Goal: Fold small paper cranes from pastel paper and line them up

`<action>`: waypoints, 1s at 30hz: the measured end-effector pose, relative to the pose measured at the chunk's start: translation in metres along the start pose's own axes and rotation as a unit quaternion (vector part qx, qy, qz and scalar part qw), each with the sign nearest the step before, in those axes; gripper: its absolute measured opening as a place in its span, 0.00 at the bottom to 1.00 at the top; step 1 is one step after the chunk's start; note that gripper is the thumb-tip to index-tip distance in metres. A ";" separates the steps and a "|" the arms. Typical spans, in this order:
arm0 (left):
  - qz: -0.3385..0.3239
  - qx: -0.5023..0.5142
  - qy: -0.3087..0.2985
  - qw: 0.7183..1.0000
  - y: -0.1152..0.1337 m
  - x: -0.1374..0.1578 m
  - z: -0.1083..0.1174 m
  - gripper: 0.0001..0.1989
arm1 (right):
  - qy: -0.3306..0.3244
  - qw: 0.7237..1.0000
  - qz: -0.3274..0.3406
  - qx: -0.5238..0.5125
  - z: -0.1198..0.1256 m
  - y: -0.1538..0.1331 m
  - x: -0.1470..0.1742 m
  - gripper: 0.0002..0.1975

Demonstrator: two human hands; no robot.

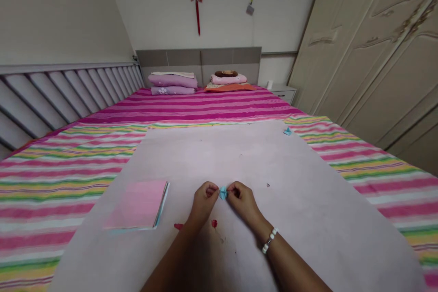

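A small folded piece of light blue paper (223,193) is held between my two hands, just above the pale board. My left hand (206,196) pinches its left side between thumb and fingertips. On the other side, my right hand (242,197) grips the right edge in a similar pinch; a beaded bracelet circles that wrist. The paper's exact folded shape is too small to make out. To the left lies a stack of square paper sheets (138,203), pink on top with blue showing beneath.
The pale board (205,150) lies on a striped bedspread (362,164). Another folded blue paper piece (288,131) rests at its far right corner. Small red marks (214,223) show near my left forearm. Folded bedding (173,83) and a headboard stand behind, wardrobes (369,41) at right.
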State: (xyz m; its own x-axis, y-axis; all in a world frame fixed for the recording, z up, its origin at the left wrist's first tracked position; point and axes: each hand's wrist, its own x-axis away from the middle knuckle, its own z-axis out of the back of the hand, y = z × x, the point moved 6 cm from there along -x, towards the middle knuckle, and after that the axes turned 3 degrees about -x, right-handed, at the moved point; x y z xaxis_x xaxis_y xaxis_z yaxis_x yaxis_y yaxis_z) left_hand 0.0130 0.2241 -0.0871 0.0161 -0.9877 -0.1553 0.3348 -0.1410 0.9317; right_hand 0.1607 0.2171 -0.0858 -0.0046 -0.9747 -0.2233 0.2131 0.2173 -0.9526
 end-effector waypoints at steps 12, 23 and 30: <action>-0.065 -0.095 0.005 0.993 0.007 0.000 -0.004 0.12 | 0.034 0.999 0.015 0.018 0.008 0.004 -0.002 0.09; -0.021 -0.209 0.010 0.978 0.012 0.002 -0.008 0.12 | 0.009 0.994 0.083 0.075 0.003 -0.010 0.004 0.12; -0.006 -0.257 -0.027 0.966 0.017 0.002 -0.017 0.13 | -0.014 0.989 0.107 0.106 -0.002 -0.011 0.007 0.14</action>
State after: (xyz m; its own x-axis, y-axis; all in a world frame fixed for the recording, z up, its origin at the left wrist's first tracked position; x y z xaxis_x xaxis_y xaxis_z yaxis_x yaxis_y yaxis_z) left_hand 0.0346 0.2208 -0.0770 -0.0349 -0.9901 -0.1360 0.7583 -0.1148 0.6418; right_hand 0.1563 0.2080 -0.0771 0.0889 -0.9095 -0.4062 0.4053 0.4055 -0.8193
